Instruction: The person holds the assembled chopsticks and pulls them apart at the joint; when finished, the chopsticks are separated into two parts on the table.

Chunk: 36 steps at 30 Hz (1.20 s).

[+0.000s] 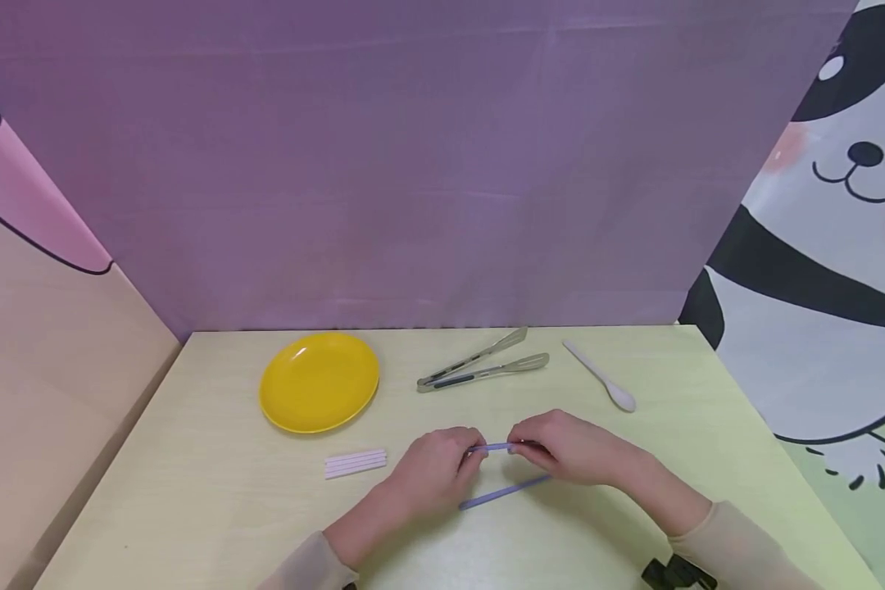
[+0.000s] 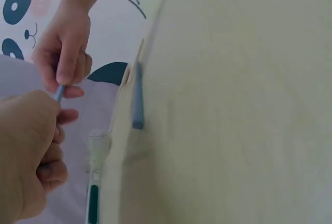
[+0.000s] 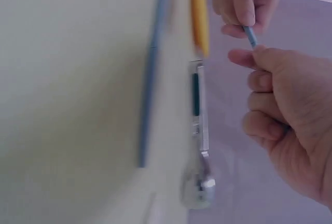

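Note:
Both hands hold a slim blue chopstick [image 1: 497,447] between them, above the table. My left hand [image 1: 439,463] pinches its left part between thumb and fingers. The right hand [image 1: 563,447] pinches the right part, with the remaining fingers curled in. Only a short stretch shows between the fingertips; the rest is hidden. A second blue chopstick [image 1: 503,492] lies slanted on the table below the hands, and a seam shows partway along it in the right wrist view. Several short pale pink sticks [image 1: 356,464] lie side by side, left of my left hand.
A yellow plate [image 1: 319,383] stands at the back left of the table [image 1: 214,508]. Spread metal tongs [image 1: 487,369] lie behind the hands, with a pale spoon [image 1: 601,377] to their right. A purple backdrop [image 1: 428,164] rises at the table's far edge.

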Tool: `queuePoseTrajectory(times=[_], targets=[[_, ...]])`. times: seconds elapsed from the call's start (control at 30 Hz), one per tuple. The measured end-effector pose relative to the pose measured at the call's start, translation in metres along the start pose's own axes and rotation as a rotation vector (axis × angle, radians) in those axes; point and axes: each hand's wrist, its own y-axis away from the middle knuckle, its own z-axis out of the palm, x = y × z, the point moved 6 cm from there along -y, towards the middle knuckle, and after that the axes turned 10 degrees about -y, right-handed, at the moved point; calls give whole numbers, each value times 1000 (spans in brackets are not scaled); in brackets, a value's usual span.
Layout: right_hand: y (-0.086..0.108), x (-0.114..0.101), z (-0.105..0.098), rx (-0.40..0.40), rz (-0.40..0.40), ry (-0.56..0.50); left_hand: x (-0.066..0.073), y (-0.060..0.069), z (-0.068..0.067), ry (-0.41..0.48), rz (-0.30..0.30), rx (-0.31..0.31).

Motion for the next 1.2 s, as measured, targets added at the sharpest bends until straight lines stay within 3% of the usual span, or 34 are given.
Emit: queuePoseTrajectory(times=[0.17, 0.27, 0.4, 0.53, 0.6, 0.7, 0.83, 0.9, 1.0, 1.2], targets=[[1, -27, -20, 112, -187, 102, 14, 2, -36, -128, 245, 236], [1, -42, -27, 157, -246, 120, 22, 5, -56, -171, 353, 328], [0, -57, -34, 185, -308, 105, 27, 7, -72, -164, 419, 345], [-1, -66, -36, 190, -348, 87, 30, 10, -80, -148, 456, 339], [-2, -69, -36, 192, -349, 89, 32, 11, -82, -164, 456, 346], [-5, -73, -35, 201, -322, 125, 38, 9, -82, -294, 416, 343], [-11, -75, -33, 194, -238, 185, 45, 4, -80, -468, 312, 259], [-14, -75, -33, 183, -193, 199, 45, 3, -78, -480, 257, 198], [-15, -74, -34, 158, -161, 193, 42, 5, -77, -464, 208, 157], [-16, -73, -37, 73, -186, 142, 42, 12, -79, -460, 233, 184]])
